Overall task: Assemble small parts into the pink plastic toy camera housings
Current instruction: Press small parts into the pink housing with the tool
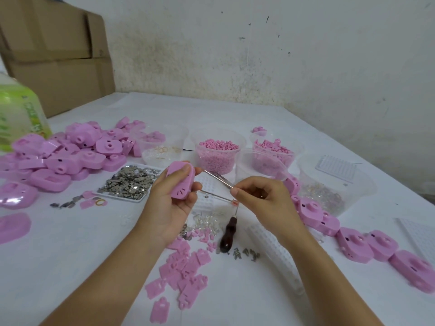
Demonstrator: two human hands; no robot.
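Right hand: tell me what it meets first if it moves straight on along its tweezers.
The right hand pinches tweezers pointing left at the pink housing gripped by the left hand. Likely that housing first, though depth is unclear.

White-covered table (pixel 82 255), on which are laid pink housings (pixel 70 156) heaped at the left and lined up at the right, a tray (pixel 122 198) of metal pieces, clear tubs (pixel 217 131) of pink parts, flat pink plates (pixel 186 271) and a dark-handled tool (pixel 227 234).
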